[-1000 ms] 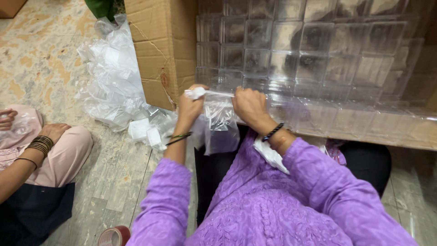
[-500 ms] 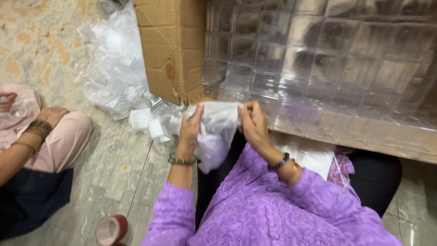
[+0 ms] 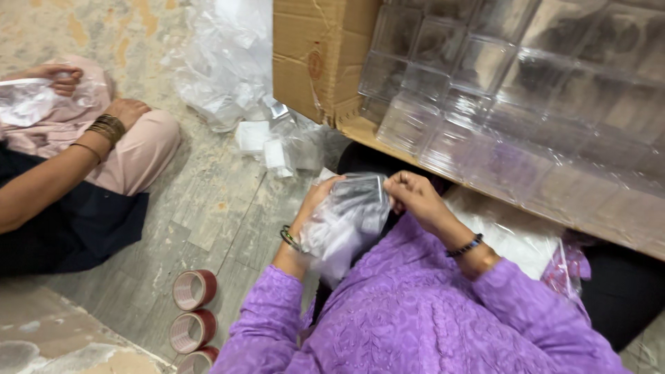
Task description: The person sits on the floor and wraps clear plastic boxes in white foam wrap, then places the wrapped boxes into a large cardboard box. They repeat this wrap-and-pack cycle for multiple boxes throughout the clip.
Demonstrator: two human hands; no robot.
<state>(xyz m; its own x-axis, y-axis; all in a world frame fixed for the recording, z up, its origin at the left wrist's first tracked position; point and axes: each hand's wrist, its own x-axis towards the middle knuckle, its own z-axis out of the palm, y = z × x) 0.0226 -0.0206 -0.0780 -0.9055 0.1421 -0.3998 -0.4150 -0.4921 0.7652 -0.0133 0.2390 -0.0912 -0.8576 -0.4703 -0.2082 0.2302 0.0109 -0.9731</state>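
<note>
The left hand (image 3: 317, 201) and the right hand (image 3: 414, 199) are both closed on one clear plastic bag (image 3: 346, 225), held between them over the lap. The left fingers pinch its upper left edge and the right fingers grip its upper right corner, so the top of the bag is stretched flat while the rest hangs crumpled below the left wrist. The wearer has purple sleeves (image 3: 409, 312) and a bracelet on each wrist.

Just above the hands a board (image 3: 367, 131) carries many clear plastic boxes (image 3: 485, 97) packed in rows; they are too many and too glassy to count. One cardboard box (image 3: 318, 55) stands at the board's left end. On the floor (image 3: 208, 208) left of it lies a heap of clear bags (image 3: 222, 69), with two small white boxes (image 3: 260, 142) at its lower edge.

Three rolls of red tape (image 3: 194, 289) lie in a line at the bottom left of the floor, the lowest cut by the edge.

One other person (image 3: 76, 180) sits at the left, with one hand closed on another clear bag (image 3: 28, 100).
</note>
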